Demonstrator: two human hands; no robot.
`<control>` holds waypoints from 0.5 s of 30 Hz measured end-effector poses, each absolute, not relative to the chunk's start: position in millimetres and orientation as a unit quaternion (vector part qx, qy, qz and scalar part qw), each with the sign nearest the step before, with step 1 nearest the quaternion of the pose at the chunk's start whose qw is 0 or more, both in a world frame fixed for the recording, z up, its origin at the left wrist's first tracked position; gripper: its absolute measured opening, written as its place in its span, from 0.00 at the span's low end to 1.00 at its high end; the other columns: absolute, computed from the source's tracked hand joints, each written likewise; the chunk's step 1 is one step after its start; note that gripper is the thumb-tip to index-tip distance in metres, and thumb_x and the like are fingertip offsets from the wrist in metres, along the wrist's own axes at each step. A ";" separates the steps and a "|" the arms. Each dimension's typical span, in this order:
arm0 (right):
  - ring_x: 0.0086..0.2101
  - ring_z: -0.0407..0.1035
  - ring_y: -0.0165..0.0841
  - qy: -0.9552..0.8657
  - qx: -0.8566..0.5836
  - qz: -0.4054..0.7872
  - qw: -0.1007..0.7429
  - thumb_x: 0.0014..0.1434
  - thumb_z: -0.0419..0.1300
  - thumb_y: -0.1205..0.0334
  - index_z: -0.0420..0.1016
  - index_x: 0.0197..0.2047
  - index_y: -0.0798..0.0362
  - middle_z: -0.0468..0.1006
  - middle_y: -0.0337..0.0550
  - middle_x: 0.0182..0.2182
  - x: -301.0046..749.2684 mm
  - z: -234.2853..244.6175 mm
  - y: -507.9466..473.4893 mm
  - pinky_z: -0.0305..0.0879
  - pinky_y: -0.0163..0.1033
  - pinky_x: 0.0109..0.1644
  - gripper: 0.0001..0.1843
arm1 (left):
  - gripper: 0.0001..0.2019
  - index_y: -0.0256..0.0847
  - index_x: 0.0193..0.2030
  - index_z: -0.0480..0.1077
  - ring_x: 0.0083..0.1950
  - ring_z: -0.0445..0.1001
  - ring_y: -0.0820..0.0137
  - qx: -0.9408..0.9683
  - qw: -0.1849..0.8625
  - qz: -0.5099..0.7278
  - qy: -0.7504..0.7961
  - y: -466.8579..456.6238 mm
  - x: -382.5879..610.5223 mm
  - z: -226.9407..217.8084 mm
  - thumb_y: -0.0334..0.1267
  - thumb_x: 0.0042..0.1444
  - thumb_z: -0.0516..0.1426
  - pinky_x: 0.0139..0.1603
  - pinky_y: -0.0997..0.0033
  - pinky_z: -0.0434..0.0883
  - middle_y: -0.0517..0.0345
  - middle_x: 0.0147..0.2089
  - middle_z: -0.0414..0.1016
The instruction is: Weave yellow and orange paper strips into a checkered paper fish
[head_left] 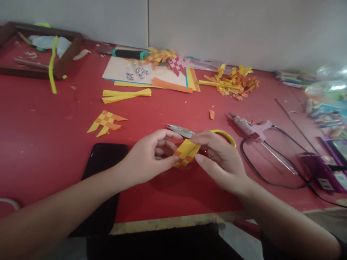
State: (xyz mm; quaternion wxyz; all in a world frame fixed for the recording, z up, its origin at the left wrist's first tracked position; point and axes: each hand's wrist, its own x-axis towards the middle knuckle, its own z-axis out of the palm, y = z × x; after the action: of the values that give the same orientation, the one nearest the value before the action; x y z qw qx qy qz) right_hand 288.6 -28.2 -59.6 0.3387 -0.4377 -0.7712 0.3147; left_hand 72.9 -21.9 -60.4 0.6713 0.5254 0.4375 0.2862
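Between both hands is a small woven paper piece (186, 151) in yellow and orange checks, held just above the red table. My left hand (151, 155) pinches its left edge between thumb and fingers. On its right side, the thumb and fingertips of my right hand (221, 159) grip a yellow part. Scissors (181, 130) with yellow handles lie behind the hands, partly covered by the right one. To the left rests a finished-looking woven paper fish (105, 122) in the same colours, with a small eye on it. A black phone (105, 162) lies beneath my left forearm.
A pink glue gun (252, 127) with a looping black cord lies at the right, near a purple power strip (322, 173). Yellow strips (126, 94), a pile of paper scraps (235, 83) and paper sheets (116, 70) sit farther back. A wooden frame (69, 54) stands back left.
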 end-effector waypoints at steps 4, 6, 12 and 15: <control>0.47 0.72 0.39 -0.771 -0.448 0.273 0.361 0.57 0.65 0.59 0.70 0.51 0.48 0.73 0.48 0.47 287.1 -60.1 -26.9 0.74 0.45 0.47 0.19 | 0.16 0.42 0.50 0.68 0.39 0.78 0.71 0.542 0.653 0.300 0.435 -21.2 73.3 -58.7 0.36 0.56 0.63 0.42 0.72 0.74 0.60 0.38 0.74; 0.46 0.72 0.38 -0.775 -0.455 0.248 0.362 0.57 0.66 0.59 0.71 0.51 0.47 0.74 0.47 0.46 286.9 -60.8 -25.5 0.74 0.45 0.47 0.19 | 0.15 0.42 0.50 0.69 0.41 0.78 0.71 0.550 0.646 0.305 0.431 -21.2 72.6 -59.3 0.36 0.56 0.63 0.45 0.71 0.74 0.59 0.39 0.75; 0.42 0.73 0.33 -0.823 -0.422 0.150 0.349 0.58 0.65 0.63 0.75 0.38 0.50 0.75 0.44 0.42 286.9 -55.0 -23.7 0.72 0.41 0.47 0.04 | 0.14 0.44 0.48 0.72 0.40 0.78 0.69 0.569 0.642 0.293 0.423 -21.8 70.2 -60.7 0.42 0.56 0.64 0.45 0.70 0.73 0.59 0.38 0.79; 0.41 0.73 0.34 -0.839 -0.405 0.109 0.348 0.59 0.65 0.63 0.76 0.38 0.49 0.75 0.45 0.42 286.7 -54.9 -23.2 0.73 0.41 0.45 0.03 | 0.13 0.44 0.48 0.72 0.37 0.77 0.71 0.572 0.630 0.284 0.442 -22.1 69.9 -59.1 0.42 0.58 0.63 0.41 0.73 0.71 0.62 0.34 0.78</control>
State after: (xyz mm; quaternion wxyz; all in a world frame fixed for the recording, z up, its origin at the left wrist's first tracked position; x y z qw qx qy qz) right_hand 286.7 -23.2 -54.9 0.3478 -0.4047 -0.8386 0.1094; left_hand 69.9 -22.1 -59.1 0.6301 0.5717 0.4422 0.2840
